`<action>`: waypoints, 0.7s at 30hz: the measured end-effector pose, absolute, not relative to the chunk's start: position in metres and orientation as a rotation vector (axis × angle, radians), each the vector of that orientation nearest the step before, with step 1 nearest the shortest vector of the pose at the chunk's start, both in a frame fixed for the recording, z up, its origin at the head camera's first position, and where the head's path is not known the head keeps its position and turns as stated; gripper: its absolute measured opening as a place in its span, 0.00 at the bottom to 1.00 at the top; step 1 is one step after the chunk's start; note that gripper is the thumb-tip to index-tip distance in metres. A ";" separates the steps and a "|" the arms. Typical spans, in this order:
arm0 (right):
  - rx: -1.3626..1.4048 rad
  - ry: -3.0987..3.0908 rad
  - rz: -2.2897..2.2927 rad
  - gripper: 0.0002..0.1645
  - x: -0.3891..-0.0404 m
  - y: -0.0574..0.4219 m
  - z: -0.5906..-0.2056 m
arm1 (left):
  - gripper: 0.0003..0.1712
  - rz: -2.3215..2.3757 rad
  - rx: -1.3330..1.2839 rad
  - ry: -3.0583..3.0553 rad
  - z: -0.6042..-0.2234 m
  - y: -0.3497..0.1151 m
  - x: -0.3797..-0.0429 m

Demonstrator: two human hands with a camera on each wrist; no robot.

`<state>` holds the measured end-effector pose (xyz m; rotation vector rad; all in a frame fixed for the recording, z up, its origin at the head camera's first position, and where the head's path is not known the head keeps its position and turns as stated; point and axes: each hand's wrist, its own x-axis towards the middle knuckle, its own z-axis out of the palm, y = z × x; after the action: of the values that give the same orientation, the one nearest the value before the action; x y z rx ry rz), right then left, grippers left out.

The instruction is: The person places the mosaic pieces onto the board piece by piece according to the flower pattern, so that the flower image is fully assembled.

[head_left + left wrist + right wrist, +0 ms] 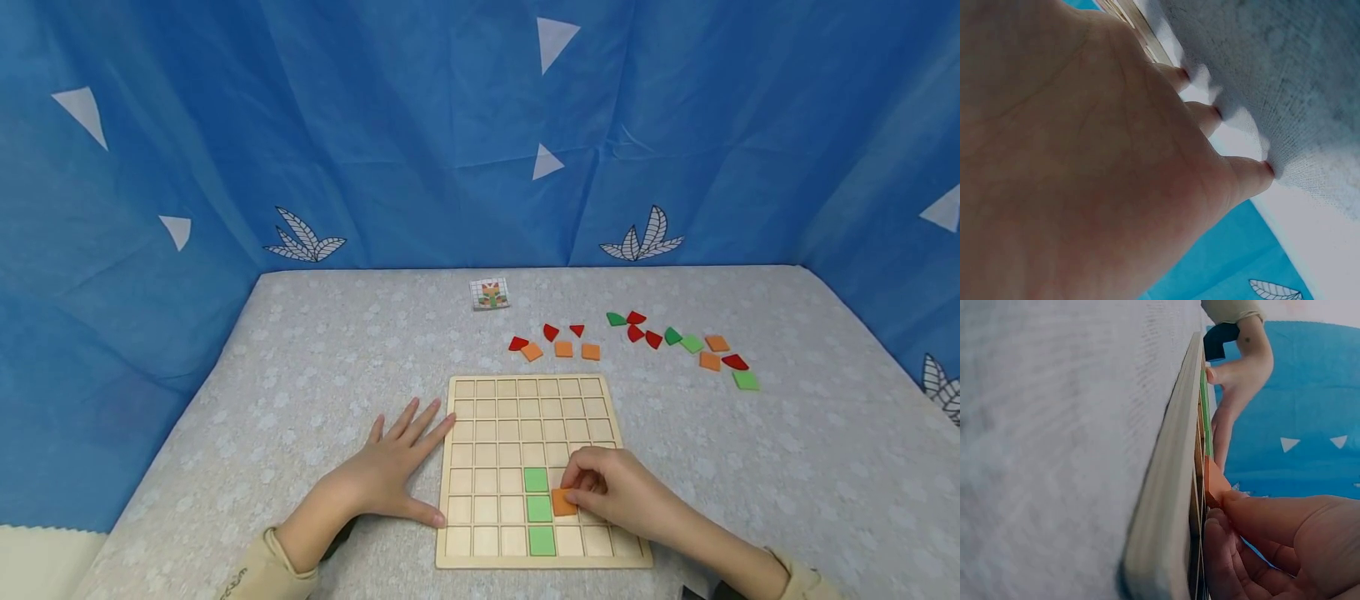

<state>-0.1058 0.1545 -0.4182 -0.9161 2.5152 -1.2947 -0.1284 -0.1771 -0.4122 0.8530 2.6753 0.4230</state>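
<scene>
A wooden grid board (498, 482) lies flat on the table, with three light green square tiles (537, 508) set in one column of its cells. My right hand (618, 492) pinches an orange square tile (563, 502) between thumb and fingers, just right of the middle green tile. In the right wrist view the orange tile (1215, 481) stands tilted at the board's surface, near the green tiles (1204, 406). My left hand (390, 471) lies spread beside the board, its thumb and index finger at the left edge. Its fingertips press on the cloth in the left wrist view.
Behind the board lie loose orange tiles (563, 349) and red pieces (551, 332). Farther right are more red, green and orange pieces, among them a light green tile (746, 380). A small pattern card (490, 293) sits near the back edge, before a blue curtain (450, 133).
</scene>
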 end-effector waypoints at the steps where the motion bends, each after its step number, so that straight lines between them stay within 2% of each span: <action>1: -0.936 2.523 -1.289 0.13 -0.106 0.155 -0.419 | 0.70 0.423 0.853 2.676 -0.412 -0.177 -0.128; 7: -1.023 2.555 -1.279 0.13 -0.105 0.154 -0.419 | 0.70 0.420 0.854 2.679 -0.412 -0.177 -0.129; 12: -0.883 2.563 -1.303 0.09 -0.116 0.160 -0.406 | 0.70 0.413 0.852 2.674 -0.412 -0.177 -0.129; 16: -0.726 2.644 -1.322 0.03 -0.142 0.172 -0.395 | 0.70 0.419 0.848 2.668 -0.412 -0.177 -0.128; 21: -0.522 2.766 -1.325 0.08 -0.190 0.189 -0.394 | 0.69 0.434 0.844 2.661 -0.411 -0.177 -0.127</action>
<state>-0.1897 0.1892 -0.3935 -0.5222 2.7661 -1.3255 -0.1273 -0.1771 -0.4114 0.8441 2.6606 0.4337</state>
